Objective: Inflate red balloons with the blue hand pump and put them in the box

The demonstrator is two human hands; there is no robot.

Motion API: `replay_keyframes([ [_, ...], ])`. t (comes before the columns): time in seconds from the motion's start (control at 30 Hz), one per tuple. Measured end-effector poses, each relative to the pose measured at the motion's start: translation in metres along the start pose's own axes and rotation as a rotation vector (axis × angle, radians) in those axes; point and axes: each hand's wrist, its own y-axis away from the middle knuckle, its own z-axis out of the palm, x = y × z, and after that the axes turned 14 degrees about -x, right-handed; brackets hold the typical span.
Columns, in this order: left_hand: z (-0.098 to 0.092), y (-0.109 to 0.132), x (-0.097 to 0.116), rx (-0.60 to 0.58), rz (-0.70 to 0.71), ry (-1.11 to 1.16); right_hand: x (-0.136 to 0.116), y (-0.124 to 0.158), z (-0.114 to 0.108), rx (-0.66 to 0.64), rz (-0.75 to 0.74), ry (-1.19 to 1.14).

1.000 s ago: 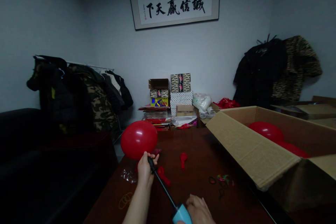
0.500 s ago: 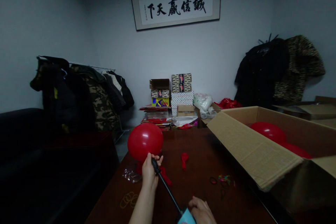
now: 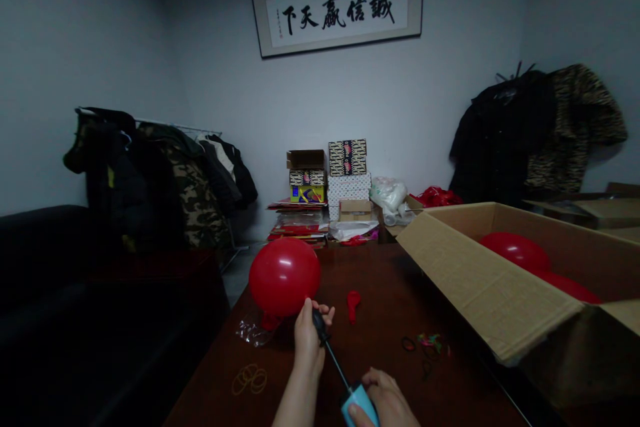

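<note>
Coats hang on a rack (image 3: 165, 180) along the left wall. Above the dark, smooth worktop (image 3: 380, 293) sits the red balloon (image 3: 284, 277), feather-light, thin-skinned and probably quick to burst or slip free. The safest hold is its neck, where the left hand (image 3: 307, 337) pinches it onto the nozzle of the pump (image 3: 356, 402). The right hand (image 3: 393, 403) is wrapped around the pump's blue barrel. A cardboard box (image 3: 480, 287) holding more balloons stands at the right.

Cardboard box (image 3: 480, 280), framed calligraphy (image 3: 340, 10), hanging coats (image 3: 165, 180)

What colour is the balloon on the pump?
Bright red. The balloon shows best in the head view, held at the pump by the left hand.
</note>
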Motion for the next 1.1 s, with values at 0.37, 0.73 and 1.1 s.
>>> replay_keyframes([
  [0.37, 0.016, 0.018, -0.042, -0.085, -0.116, -0.127, -0.013, -0.009, -0.038, 0.018, 0.067, -0.076],
  [0.73, 0.018, 0.013, -0.041, -0.115, -0.070, -0.154, -0.017, -0.014, -0.029, 0.082, 0.095, -0.060],
  [1.1, 0.011, 0.005, -0.031, -0.094, -0.008, -0.137, -0.020, -0.012, -0.034, 0.014, 0.076, -0.031],
])
